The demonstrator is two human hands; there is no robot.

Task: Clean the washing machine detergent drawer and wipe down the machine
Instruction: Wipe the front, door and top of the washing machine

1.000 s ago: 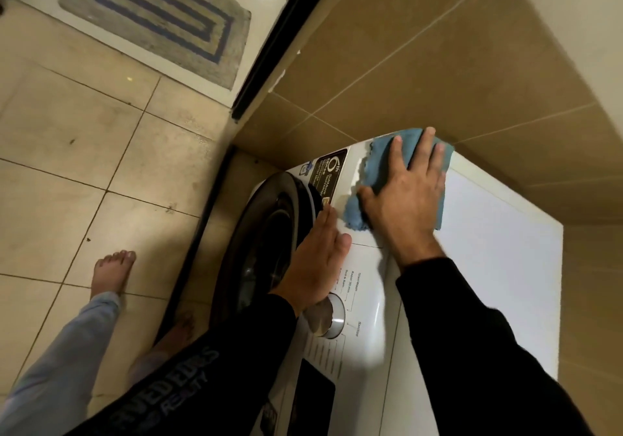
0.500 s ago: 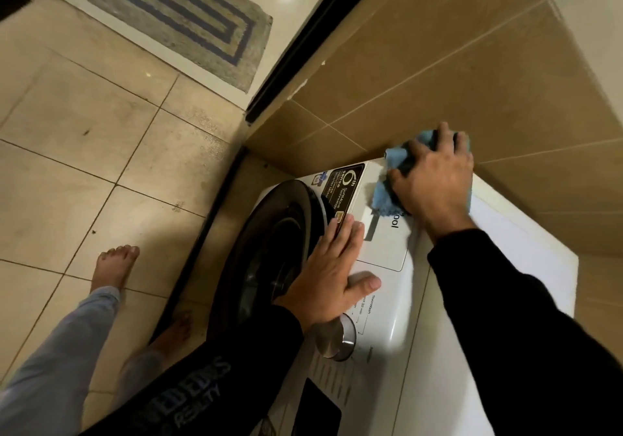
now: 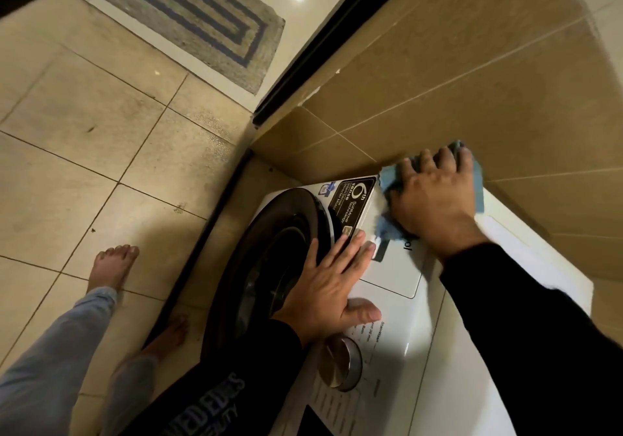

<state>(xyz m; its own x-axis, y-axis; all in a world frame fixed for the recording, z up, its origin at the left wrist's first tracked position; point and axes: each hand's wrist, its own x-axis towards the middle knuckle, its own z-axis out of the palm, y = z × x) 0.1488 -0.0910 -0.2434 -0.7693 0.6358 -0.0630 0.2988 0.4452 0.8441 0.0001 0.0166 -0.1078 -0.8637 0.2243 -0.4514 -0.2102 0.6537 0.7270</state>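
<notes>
The right hand (image 3: 435, 199), fingers curled gripping the cloth (image 3: 387, 226), has slid it to the washer (image 3: 387, 307) corner, centre right – drawer front done, top next – while the left hand (image 3: 323, 287) rests flat, open.

Home laundry corner: washing machine (image 3: 387, 317), doormat (image 3: 192, 20).

Blue cloth (image 3: 387, 228), white washing machine (image 3: 465, 351), grey mat (image 3: 192, 20) with dark blue nested rectangles, beige floor tiles (image 3: 67, 179)
</notes>
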